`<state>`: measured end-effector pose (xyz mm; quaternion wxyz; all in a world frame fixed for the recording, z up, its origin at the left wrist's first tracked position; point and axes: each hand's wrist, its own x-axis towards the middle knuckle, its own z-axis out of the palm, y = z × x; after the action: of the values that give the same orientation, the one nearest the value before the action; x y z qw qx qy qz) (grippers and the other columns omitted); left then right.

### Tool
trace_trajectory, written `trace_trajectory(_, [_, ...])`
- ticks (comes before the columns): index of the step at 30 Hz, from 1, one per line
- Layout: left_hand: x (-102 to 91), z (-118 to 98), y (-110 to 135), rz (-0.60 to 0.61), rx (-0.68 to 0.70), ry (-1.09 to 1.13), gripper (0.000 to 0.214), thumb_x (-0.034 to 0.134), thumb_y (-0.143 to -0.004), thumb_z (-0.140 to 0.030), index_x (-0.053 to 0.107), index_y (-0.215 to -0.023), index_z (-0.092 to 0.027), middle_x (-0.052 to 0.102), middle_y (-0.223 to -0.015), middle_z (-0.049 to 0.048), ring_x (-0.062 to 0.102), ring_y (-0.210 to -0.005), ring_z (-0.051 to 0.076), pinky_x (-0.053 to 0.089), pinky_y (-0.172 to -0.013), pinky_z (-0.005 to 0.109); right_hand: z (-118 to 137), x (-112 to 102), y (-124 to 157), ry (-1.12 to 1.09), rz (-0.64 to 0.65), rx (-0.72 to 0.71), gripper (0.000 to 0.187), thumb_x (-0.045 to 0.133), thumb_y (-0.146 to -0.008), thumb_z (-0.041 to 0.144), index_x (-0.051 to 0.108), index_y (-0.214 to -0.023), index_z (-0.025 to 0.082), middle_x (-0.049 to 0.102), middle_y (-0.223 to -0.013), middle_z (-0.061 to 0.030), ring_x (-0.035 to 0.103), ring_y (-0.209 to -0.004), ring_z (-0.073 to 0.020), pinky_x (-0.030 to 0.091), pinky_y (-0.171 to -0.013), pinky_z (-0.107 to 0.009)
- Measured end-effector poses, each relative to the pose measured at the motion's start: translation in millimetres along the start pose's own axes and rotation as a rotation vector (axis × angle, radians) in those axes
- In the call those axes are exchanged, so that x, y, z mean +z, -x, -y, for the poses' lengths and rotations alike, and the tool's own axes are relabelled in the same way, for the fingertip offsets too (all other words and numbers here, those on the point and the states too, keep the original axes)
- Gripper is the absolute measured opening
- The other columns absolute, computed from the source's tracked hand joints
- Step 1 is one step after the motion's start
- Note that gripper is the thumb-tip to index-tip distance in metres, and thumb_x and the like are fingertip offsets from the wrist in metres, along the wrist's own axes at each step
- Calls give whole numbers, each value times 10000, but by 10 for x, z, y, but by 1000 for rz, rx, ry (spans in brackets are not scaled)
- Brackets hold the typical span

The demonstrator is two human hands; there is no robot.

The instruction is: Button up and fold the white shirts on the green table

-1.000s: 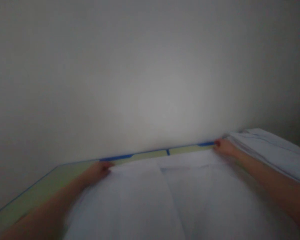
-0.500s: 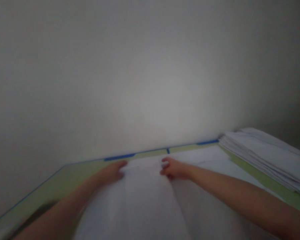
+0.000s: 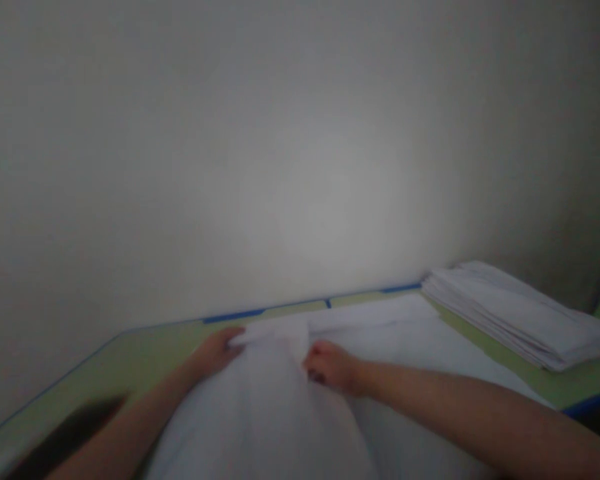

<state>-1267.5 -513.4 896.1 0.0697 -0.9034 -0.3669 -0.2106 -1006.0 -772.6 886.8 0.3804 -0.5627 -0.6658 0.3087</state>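
Note:
A large white sheet, cloth or a thin sack-like material, is spread toward me over the green surface, with a fold down its middle. At its far left edge, my left hand is closed on the sheet between thumb and fingers. My right hand pinches the fold to the right of centre, a little nearer to me than the left hand. Another flat white layer lies under and to the right of it. The picture is dim and blurred, so the exact material cannot be told.
A folded stack of white sheets lies at the right on the green tabletop, which has blue edging. Behind it rises a plain grey-white wall. Something dark and blurred lies by my left forearm.
My right hand has come toward me and slightly left, pulling the fold of the sheet and closing more tightly. My left hand stays at the far edge. The view has shifted slightly right.

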Motion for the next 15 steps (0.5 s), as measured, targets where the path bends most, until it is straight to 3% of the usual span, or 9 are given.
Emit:
trace_trajectory(2, [10, 3, 5, -6, -7, 19, 575, 436, -774, -478, 534, -1243, -159, 519, -1306, 90, 458, -1211, 232, 296, -1056, 335, -16, -37, 10, 39, -88, 71, 454, 651, -677, 360, 497, -1049, 150, 583, -850, -41, 506, -667, -113, 386, -558, -210])
trace_trajectory(4, [1, -7, 6, 3, -11, 34, 577, 442, -771, -489, 538, -1240, -168, 529, -1295, 86, 466, -1204, 234, 294, -1057, 338, -15, -93, 22, 143, -89, 88, 718, 745, -537, 250, 436, -1179, 155, 591, -890, -48, 525, -709, -138, 399, -586, -225])
trace_trajectory(6, [-12, -14, 2, 13, -11, 42, 580, 439, -772, -491, 541, -1237, -160, 531, -1293, 91, 466, -1204, 232, 293, -1057, 335, 23, -143, 49, 247, -59, 46, 818, 716, -503, 138, 396, -1255, 164, 589, -927, -55, 534, -750, -155, 404, -616, -234])
trace_trajectory(9, [-1, 7, -16, 25, 2, 44, 571, 443, -761, -467, 556, -1218, -144, 534, -1290, 91, 466, -1204, 230, 297, -1055, 326, 147, -171, 140, 220, -52, 20, 699, 620, -554, 99, 458, -1225, 205, 579, -939, -39, 531, -762, -149, 403, -637, -235])
trace_trajectory(12, [44, 57, -36, 12, 23, 44, 522, 466, -703, -334, 579, -1178, -152, 547, -1279, 61, 473, -1197, 214, 289, -1061, 301, 264, -128, 325, -12, 24, 51, 525, 552, -598, 97, 540, -1107, 227, 574, -813, 2, 518, -665, -121, 401, -610, -230])
trace_trajectory(15, [74, 78, -34, -20, 39, 53, 579, 426, -626, -191, 562, -1186, -142, 531, -1297, 48, 459, -1210, 185, 264, -1075, 275, 266, -14, 621, -305, 73, 70, 488, 554, -603, 109, 539, -1074, 235, 558, -756, 22, 510, -606, -107, 410, -582, -225])
